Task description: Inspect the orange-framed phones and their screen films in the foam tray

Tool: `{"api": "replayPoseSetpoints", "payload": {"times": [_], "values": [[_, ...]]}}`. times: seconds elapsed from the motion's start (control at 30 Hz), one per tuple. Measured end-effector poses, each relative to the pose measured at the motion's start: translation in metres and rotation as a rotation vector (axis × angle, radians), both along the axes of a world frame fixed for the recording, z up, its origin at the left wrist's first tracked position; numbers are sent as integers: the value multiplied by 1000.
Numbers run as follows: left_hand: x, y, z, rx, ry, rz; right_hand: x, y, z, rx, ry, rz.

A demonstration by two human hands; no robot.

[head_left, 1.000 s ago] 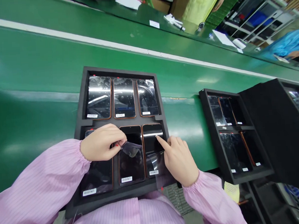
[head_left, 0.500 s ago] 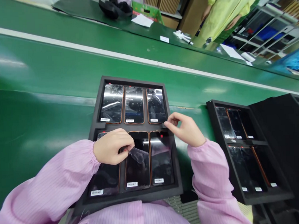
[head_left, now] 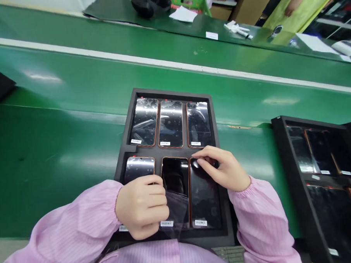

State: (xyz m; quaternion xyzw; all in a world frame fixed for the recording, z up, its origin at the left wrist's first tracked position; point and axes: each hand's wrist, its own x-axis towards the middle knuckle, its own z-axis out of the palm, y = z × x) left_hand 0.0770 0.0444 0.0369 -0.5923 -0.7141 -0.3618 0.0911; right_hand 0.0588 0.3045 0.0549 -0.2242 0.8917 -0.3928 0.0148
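Observation:
A black foam tray (head_left: 124,149) in front of me holds two rows of three dark phone screens with orange rims. My left hand (head_left: 144,205) is closed on a clear protective film (head_left: 176,209), peeled down off the near middle screen (head_left: 175,174). My right hand (head_left: 222,167) pinches at the top edge of the near right screen (head_left: 204,198); what its fingertips grip is too small to make out. The near left screen (head_left: 139,166) and the far row (head_left: 171,124) still look shiny with film.
The tray lies on a green conveyor belt (head_left: 61,125) with a white stripe. A second black tray of screens (head_left: 283,142) stands at the right. Across the belt lie papers, a black object (head_left: 146,5) and a person in yellow-green (head_left: 298,6).
My left hand has pulled the film further down the middle screen toward me. My right hand went from pointing at the right screen, lifted, then came back down to pinch at its top edge.

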Motion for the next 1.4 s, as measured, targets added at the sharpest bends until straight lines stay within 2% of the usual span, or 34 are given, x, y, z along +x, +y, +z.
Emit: {"api": "replayPoseSetpoints", "payload": {"times": [0.2,0.43,0.57,0.7,0.83,1.0,1.1,1.2,1.23,1.3,1.4], "values": [[-17,-10,1,-72,-81,79,-12,13,-21,71,90,-201],[-34,-20,-9,-304,-119,334,-13,9,-30,212,172,-188],[-38,-20,-17,-379,-142,402,-12,6,-32,294,202,-191],[-39,-20,-21,-415,-195,398,-11,5,-34,278,216,-187],[-39,-19,-19,-358,-181,407,-7,-1,-30,97,195,-152],[-38,-17,-16,-276,-250,381,5,-15,-23,-132,-36,118],[-35,-16,-13,-162,-342,274,11,-22,-23,-113,-75,261],[-33,-18,-8,-94,-464,98,15,-28,-24,-54,12,276],[-34,-20,-6,-91,-477,82,15,-30,-24,-55,42,267],[-39,-26,-4,-84,-435,166,13,-31,-25,-85,71,258],[-53,-43,-4,-95,-286,482,9,-29,-24,-144,34,287]]}}
